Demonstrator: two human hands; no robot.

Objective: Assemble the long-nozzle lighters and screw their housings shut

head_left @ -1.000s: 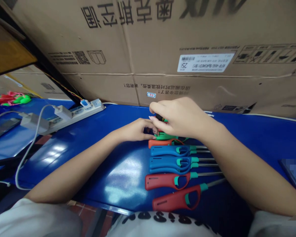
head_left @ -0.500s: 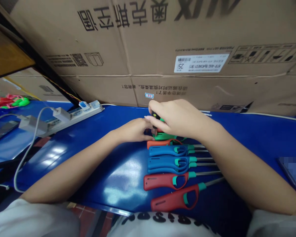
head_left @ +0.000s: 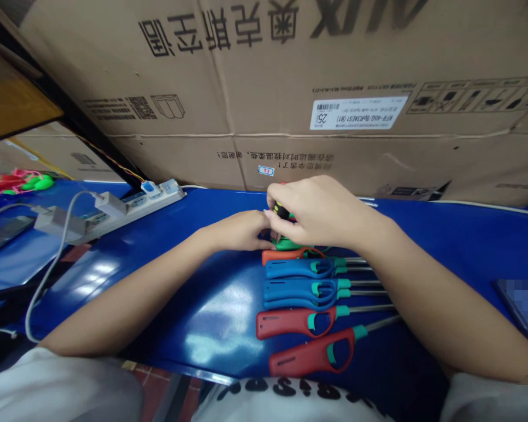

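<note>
Six long utility lighters [head_left: 297, 321] lie side by side on a blue bench [head_left: 193, 310], metal tips pointing right, beneath an upside-down AUX carton [head_left: 246, 76] whose label [head_left: 358, 112] reads 25. Your right hand [head_left: 317, 211] pinches a small black piece [head_left: 281, 210] above a green lighter [head_left: 293, 244]; your left hand [head_left: 237, 230] curls beside it, grip unclear. Little has changed since a moment ago.

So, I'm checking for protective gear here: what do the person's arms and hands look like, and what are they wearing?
The left hand and right hand are bare, and no watch shows on either forearm. The left sleeve and right sleeve are short and white; the shirt has dark lettering.
</note>
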